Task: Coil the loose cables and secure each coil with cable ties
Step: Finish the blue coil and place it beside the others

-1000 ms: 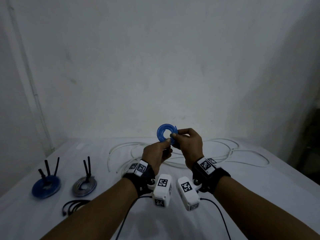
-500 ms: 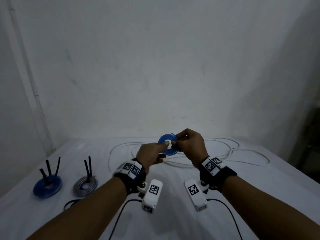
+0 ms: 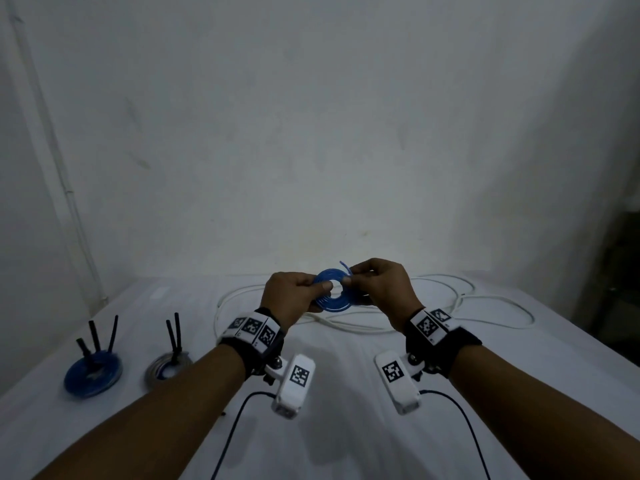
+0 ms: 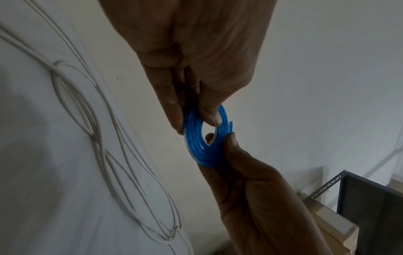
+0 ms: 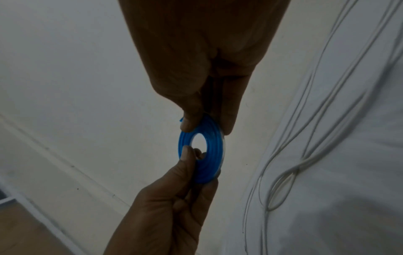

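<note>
Two forearms of ours reach out over the white-covered table (image 3: 346,445), each wrist strapped with a black band carrying a white camera block with a square marker; thin dark leads trail back from them toward us. Taking the small blue coil (image 3: 331,289) as our landmark: nearer us and well to its left, a finished blue coil (image 3: 92,375) lies flat on the cloth with three black tie tails standing up from it, and just to that one's right a grey coil (image 3: 167,368) shows two black tails. Under and beyond the small blue coil, a loose white cable (image 3: 485,306) sprawls in wide loops across the table, mostly to its right. Behind it all rises a plain, scuffed white wall (image 3: 311,133); far right of the coil stands a dark metal-framed rack (image 4: 370,198).

We hold the small blue coil up off the table, between both hands. Our left hand (image 3: 294,296) pinches its left side, thumb on top and fingers curled beneath. Our right hand (image 3: 381,289) pinches the right side between thumb and forefinger, the rest of the fingers folded in. A short free end of blue cable juts from the coil's far edge beside the right thumb.
</note>
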